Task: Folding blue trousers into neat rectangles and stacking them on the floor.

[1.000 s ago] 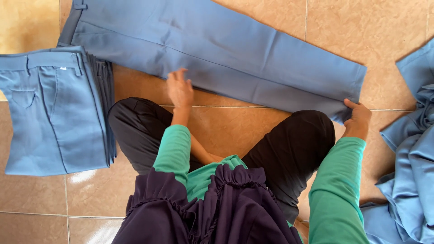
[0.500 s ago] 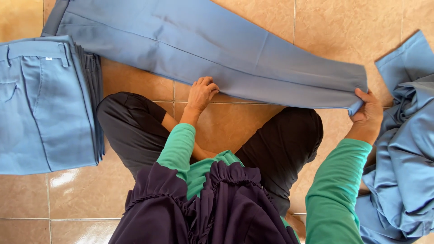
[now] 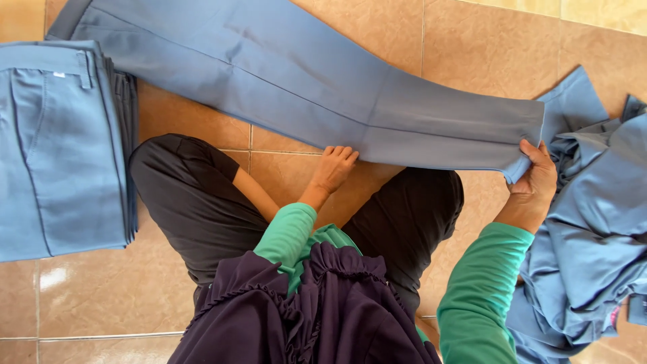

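Note:
A pair of blue trousers [image 3: 303, 87] lies stretched flat across the tan tiled floor, waistband at the upper left and leg cuffs at the right. My left hand [image 3: 333, 168] rests with curled fingers on the near edge of the trouser leg, about mid-length. My right hand [image 3: 536, 176] pinches the cuff end of the leg at the right. I sit cross-legged in black trousers [image 3: 195, 202] and green sleeves, just below the garment.
A stack of folded blue trousers [image 3: 60, 148] lies at the left, beside my knee. A loose heap of blue garments [image 3: 593, 229] is piled at the right. Bare floor tiles [image 3: 472, 47] show beyond the spread trousers.
My left hand slid right along the trouser leg's near edge and curled its fingers. My right hand took hold of the cuff. The view shifted, bringing the heap at the right closer.

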